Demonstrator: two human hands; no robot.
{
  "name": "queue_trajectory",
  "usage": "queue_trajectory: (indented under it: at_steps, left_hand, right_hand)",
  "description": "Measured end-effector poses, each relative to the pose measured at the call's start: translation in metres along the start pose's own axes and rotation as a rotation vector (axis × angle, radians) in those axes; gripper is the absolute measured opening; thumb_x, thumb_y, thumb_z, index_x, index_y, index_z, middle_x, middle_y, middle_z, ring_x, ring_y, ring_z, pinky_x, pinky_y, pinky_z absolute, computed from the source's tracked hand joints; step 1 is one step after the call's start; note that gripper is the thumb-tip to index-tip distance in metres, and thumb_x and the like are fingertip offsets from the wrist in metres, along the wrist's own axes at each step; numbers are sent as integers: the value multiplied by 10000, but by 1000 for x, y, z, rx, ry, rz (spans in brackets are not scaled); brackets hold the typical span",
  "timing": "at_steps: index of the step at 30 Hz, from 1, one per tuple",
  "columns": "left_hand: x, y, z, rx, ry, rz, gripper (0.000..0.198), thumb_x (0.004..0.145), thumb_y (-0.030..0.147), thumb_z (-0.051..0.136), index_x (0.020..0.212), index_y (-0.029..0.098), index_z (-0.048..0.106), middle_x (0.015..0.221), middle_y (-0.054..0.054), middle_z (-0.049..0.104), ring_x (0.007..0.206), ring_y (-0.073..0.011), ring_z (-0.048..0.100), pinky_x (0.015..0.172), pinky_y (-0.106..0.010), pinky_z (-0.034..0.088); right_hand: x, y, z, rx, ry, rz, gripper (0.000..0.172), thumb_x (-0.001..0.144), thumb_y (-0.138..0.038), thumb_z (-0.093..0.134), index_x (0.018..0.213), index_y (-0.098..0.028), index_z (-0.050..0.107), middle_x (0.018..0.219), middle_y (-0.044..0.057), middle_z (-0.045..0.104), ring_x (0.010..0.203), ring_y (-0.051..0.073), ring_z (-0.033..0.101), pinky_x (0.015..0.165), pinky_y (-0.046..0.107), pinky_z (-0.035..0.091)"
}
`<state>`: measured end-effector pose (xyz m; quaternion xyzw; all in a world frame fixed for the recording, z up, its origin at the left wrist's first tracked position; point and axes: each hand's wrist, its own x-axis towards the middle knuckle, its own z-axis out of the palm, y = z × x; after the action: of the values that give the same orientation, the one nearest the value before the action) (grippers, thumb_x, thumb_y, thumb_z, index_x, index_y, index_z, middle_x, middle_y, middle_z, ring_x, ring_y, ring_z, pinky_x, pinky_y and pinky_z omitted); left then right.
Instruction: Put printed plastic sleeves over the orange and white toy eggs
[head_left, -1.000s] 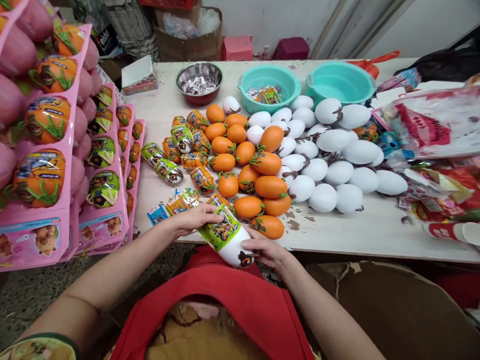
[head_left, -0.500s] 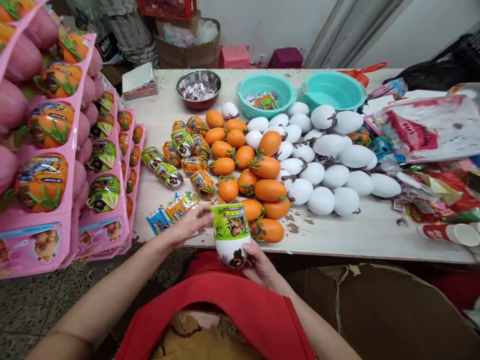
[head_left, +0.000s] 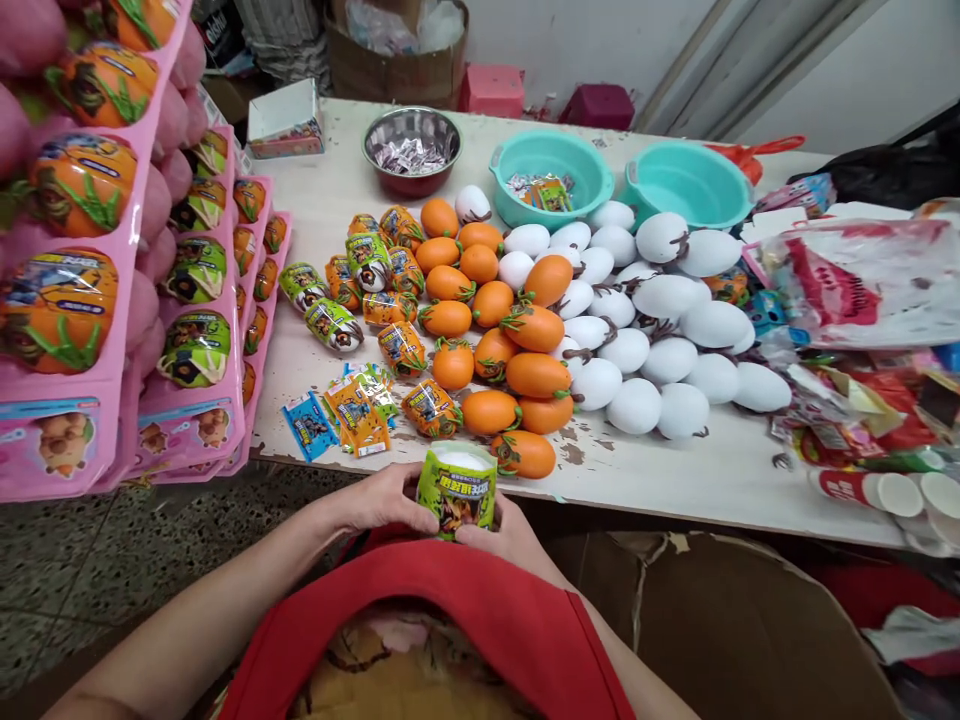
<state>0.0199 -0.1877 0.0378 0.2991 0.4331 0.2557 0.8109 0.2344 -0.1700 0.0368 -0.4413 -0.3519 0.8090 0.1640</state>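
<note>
Moved since half a second earlier: the egg [head_left: 457, 488], brought down from above the table [head_left: 675, 480] edge to just below it, near the lap; white top showing above its green sleeve; left hand [head_left: 386, 500] closed on its left side; right hand [head_left: 514, 535] cupped round its right. Done, by my reckoning: sleeved eggs [head_left: 367, 262], a small cluster; pink trays [head_left: 187, 430], filled. Left: orange eggs [head_left: 536, 375] and white eggs [head_left: 667, 295], many, bare.
</note>
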Motion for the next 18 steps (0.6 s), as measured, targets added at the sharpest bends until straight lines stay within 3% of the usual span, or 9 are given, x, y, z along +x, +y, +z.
queue_trajectory:
  at_steps: [7, 11, 13, 17, 18]
  left_hand:
    - [33, -4, 49, 6, -4, 24, 677, 640, 339, 783, 1266, 219, 554, 1249, -49, 632, 1146, -275, 565, 1015, -393, 408]
    - [75, -1, 88, 69, 52, -33, 658, 674, 443, 752, 1265, 238, 549, 1291, -72, 604, 1130, -290, 577, 972, -400, 445]
    - [98, 2, 106, 80, 142, -50, 693, 678, 522, 731, 1281, 251, 525, 1305, -92, 589, 1086, -286, 601, 905, -391, 485]
    - [131, 6, 125, 84, 418, -86, 684, 729, 639, 631, 1283, 261, 501, 1276, -110, 604, 1029, -263, 632, 848, -375, 507]
    - [136, 5, 123, 97, 472, -90, 676, 719, 653, 631, 1254, 253, 525, 1254, -111, 619, 1025, -264, 635, 849, -374, 507]
  right_hand:
    - [-30, -8, -44, 161, -84, 17, 618, 543, -338, 859, 1113, -289, 625, 1111, -9, 690, 1061, 306, 620, 970, 493, 448]
    - [-45, -13, -97, 222, -100, -56, 619, 488, -319, 878, 1066, -309, 657, 1036, -38, 712, 1039, 287, 637, 962, 482, 466]
    - [-52, -15, -142, 303, 40, -102, 562, 535, -325, 857, 1054, -249, 658, 1037, 5, 714, 977, 264, 661, 916, 443, 503]
    - [-68, -20, -279, 460, 694, -253, 486, 546, -313, 856, 954, -165, 638, 911, 47, 724, 776, 182, 677, 721, 303, 556]
    - [-72, -23, -316, 462, 796, -276, 461, 546, -316, 855, 919, -168, 629, 850, 27, 719, 731, 161, 665, 673, 271, 552]
